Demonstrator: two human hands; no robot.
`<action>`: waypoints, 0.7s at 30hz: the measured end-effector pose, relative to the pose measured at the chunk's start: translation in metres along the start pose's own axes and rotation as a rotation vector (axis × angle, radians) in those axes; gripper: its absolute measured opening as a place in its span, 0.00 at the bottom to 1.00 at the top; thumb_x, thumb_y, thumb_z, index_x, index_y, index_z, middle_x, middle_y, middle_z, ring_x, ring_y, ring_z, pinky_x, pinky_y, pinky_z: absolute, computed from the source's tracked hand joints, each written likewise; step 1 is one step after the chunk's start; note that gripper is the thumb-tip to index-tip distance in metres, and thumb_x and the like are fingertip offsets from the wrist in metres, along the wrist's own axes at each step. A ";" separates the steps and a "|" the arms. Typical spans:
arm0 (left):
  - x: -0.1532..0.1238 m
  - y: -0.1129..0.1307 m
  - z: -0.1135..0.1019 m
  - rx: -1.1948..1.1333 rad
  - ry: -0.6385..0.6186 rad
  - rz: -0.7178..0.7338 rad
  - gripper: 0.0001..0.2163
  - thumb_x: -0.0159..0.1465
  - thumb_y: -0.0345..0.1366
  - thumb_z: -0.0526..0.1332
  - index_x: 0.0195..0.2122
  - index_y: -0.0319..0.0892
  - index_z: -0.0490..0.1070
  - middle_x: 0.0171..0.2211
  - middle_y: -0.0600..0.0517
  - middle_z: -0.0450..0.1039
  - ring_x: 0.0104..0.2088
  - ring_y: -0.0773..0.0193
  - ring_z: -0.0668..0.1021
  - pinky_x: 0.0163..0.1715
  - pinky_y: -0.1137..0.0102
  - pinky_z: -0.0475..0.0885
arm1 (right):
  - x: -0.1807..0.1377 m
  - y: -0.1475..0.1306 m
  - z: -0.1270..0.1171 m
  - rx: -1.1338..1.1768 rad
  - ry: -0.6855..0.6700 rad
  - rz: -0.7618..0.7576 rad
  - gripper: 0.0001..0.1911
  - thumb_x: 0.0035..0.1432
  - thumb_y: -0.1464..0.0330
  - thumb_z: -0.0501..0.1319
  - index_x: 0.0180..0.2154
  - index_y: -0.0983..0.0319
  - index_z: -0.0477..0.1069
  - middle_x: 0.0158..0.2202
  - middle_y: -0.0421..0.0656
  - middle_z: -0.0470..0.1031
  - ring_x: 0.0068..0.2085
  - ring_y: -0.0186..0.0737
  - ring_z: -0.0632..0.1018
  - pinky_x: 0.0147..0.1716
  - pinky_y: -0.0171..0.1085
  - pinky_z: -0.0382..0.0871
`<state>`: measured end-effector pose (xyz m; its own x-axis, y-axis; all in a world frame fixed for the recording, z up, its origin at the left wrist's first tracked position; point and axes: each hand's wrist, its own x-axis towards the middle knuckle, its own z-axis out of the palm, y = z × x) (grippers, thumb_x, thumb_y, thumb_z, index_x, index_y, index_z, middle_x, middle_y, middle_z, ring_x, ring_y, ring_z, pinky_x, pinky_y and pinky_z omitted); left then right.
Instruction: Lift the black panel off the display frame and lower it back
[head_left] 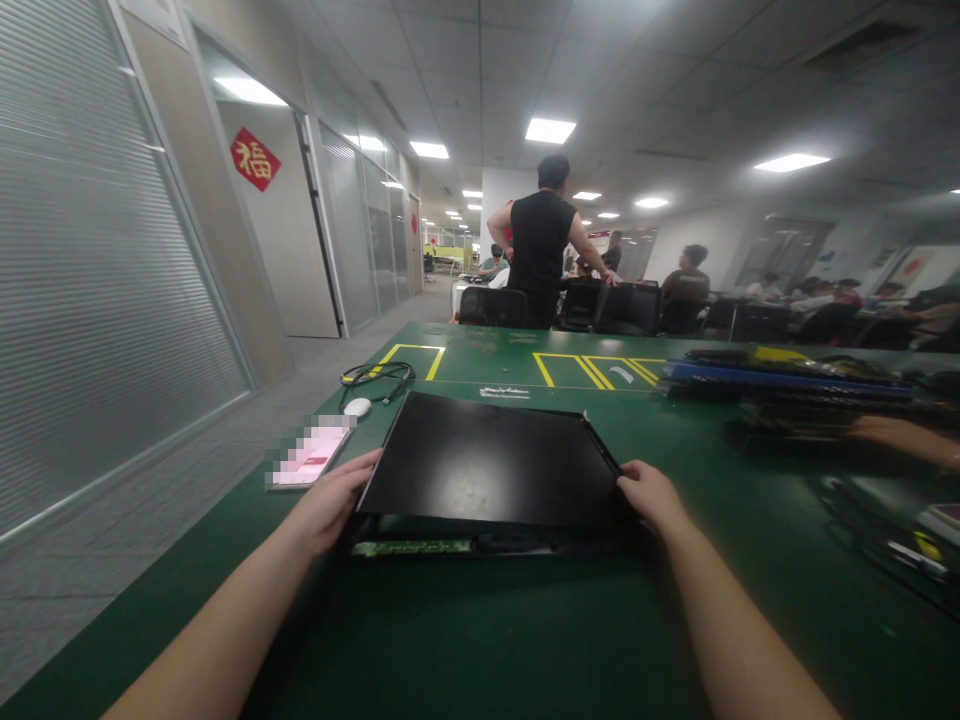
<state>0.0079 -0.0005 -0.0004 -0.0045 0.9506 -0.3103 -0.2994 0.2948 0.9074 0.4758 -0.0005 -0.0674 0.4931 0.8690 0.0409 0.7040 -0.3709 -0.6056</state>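
bright ceiling panels [550,131]; glass partitions [356,225]; grey floor [75,570]; black chairs [493,307]

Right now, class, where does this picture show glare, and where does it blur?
Head view: a pale glare patch on the black panel; head view, right side: the long blue item smeared; head view, top: ceiling light panel washed out white.

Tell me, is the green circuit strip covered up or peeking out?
Peeking out: the green circuit strip shows past the near edge of the black panel.
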 end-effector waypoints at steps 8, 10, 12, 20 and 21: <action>0.002 -0.001 -0.001 0.019 -0.009 0.036 0.22 0.55 0.20 0.60 0.49 0.37 0.79 0.35 0.47 0.85 0.27 0.61 0.85 0.26 0.72 0.80 | 0.006 0.006 0.001 0.006 0.003 -0.005 0.13 0.53 0.67 0.59 0.39 0.58 0.78 0.40 0.45 0.82 0.40 0.44 0.81 0.36 0.37 0.70; 0.000 0.000 0.002 0.029 0.015 0.035 0.19 0.54 0.21 0.59 0.45 0.38 0.82 0.34 0.48 0.85 0.26 0.61 0.84 0.24 0.73 0.79 | 0.007 0.008 0.001 0.009 0.005 -0.014 0.13 0.52 0.67 0.60 0.39 0.58 0.79 0.40 0.46 0.82 0.40 0.45 0.81 0.36 0.38 0.70; -0.002 0.001 0.003 0.049 0.036 0.039 0.16 0.53 0.22 0.60 0.39 0.38 0.83 0.33 0.48 0.85 0.27 0.61 0.84 0.24 0.75 0.77 | 0.007 0.008 0.001 0.016 0.006 -0.020 0.13 0.51 0.67 0.59 0.38 0.58 0.79 0.39 0.46 0.82 0.39 0.46 0.81 0.36 0.39 0.70; 0.002 -0.004 -0.002 0.245 0.130 0.137 0.09 0.48 0.31 0.69 0.31 0.42 0.84 0.36 0.46 0.86 0.40 0.52 0.84 0.38 0.67 0.78 | 0.007 0.008 0.001 0.047 0.006 -0.017 0.12 0.51 0.66 0.59 0.38 0.58 0.78 0.40 0.46 0.82 0.41 0.47 0.80 0.40 0.42 0.71; 0.002 -0.004 -0.003 0.270 0.140 0.156 0.08 0.47 0.32 0.71 0.31 0.43 0.84 0.36 0.45 0.86 0.41 0.50 0.84 0.41 0.64 0.78 | 0.007 0.008 0.000 0.047 0.005 -0.014 0.12 0.51 0.66 0.60 0.38 0.58 0.78 0.41 0.46 0.82 0.42 0.47 0.80 0.40 0.42 0.71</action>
<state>0.0065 -0.0002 -0.0051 -0.1672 0.9692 -0.1809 -0.0212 0.1799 0.9835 0.4847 0.0028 -0.0723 0.4861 0.8723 0.0531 0.6860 -0.3433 -0.6415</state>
